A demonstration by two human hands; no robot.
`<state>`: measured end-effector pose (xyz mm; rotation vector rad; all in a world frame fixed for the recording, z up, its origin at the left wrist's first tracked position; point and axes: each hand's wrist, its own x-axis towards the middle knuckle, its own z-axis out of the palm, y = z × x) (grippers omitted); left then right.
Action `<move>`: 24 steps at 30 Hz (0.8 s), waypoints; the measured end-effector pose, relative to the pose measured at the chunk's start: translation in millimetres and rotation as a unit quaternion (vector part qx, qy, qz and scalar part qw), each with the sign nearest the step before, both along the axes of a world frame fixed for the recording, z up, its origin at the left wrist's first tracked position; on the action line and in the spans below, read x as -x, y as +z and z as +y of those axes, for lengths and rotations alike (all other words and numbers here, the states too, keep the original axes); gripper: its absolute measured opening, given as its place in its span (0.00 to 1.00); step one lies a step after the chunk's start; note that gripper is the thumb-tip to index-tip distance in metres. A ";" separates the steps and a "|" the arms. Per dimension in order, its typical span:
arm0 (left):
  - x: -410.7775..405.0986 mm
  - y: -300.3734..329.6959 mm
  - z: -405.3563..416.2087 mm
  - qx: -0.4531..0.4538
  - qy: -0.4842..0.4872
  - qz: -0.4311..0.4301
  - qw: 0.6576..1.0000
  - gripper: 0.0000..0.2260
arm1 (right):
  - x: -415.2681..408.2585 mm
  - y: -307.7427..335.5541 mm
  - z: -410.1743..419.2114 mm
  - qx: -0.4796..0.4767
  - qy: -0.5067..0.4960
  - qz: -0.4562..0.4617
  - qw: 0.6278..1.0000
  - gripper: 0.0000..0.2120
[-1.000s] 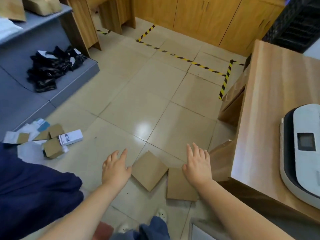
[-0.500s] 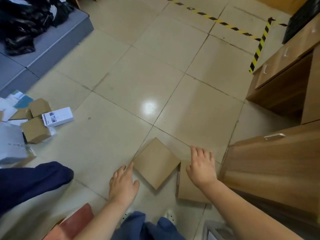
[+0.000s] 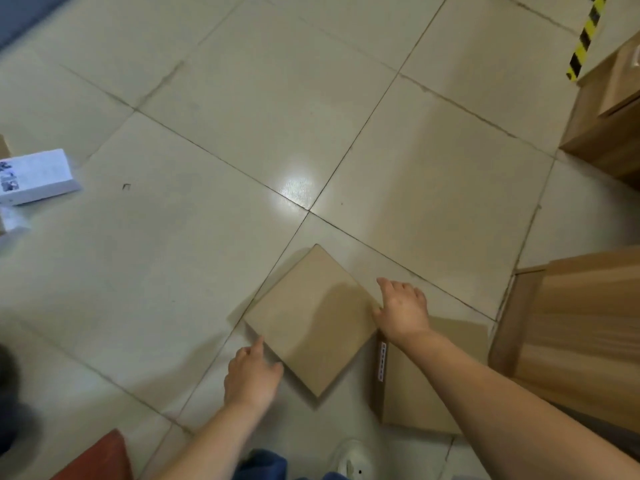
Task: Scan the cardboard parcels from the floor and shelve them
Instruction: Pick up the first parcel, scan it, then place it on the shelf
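Beside the flat parcel, another parcel abuts a wooden cabinet.

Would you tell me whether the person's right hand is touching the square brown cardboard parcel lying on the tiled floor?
Touching. The head view shows the right hand resting its thumb side against the right edge of the square cardboard parcel.

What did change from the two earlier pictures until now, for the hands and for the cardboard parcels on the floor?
Both hands came down to the diamond-turned parcel: the left hand now touches its near-left edge, the right hand its right corner, having moved off the second parcel. It is not lifted yet. The camera also dipped closer to the floor. Both parcels and the white box lie where they were.
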<state>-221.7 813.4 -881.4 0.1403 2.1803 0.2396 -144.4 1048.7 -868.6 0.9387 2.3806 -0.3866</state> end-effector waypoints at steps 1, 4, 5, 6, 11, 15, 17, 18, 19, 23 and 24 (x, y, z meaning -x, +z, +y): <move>-2.7 -12.4 1.3 -0.004 0.024 -0.022 0.999 0.31 | 1.3 -12.3 2.3 0.010 -0.005 0.003 1.000 0.24; -10.4 -47.3 3.1 -0.025 0.139 -0.070 0.988 0.35 | 3.3 -45.0 8.0 0.060 -0.040 0.009 0.997 0.24; -12.3 -54.8 4.1 -0.033 0.184 -0.084 0.979 0.36 | 4.3 -53.5 9.1 0.081 -0.058 0.012 0.995 0.24; -13.6 -61.8 5.5 -0.045 0.228 -0.096 0.968 0.36 | 5.6 -60.7 9.6 0.104 -0.078 0.013 0.991 0.25; -15.4 -82.7 8.3 -0.135 0.379 -0.174 0.899 0.19 | 13.1 -85.5 4.9 0.208 -0.145 0.003 0.967 0.25; -9.4 -80.4 9.5 -0.171 0.416 -0.194 0.872 0.16 | 10.7 -98.6 0.5 0.231 -0.199 0.013 0.952 0.24; -3.6 -74.9 10.0 -0.194 0.426 -0.191 0.863 0.18 | 9.8 -95.8 0.1 0.240 -0.225 0.021 0.944 0.22; -0.5 -70.3 10.2 -0.206 0.426 -0.184 0.862 0.21 | 10.2 -92.3 0.4 0.244 -0.242 0.026 0.939 0.21; 2.7 -65.6 9.7 -0.216 0.423 -0.179 0.861 0.24 | 10.9 -86.7 0.0 0.252 -0.257 0.032 0.933 0.22; 14.4 -23.6 12.0 -0.247 0.432 -0.176 0.850 0.28 | 9.5 -63.2 4.6 0.285 -0.323 0.070 0.900 0.32; 18.0 -10.7 13.4 -0.257 0.442 -0.173 0.842 0.28 | 11.5 -44.3 3.9 0.290 -0.345 0.078 0.889 0.31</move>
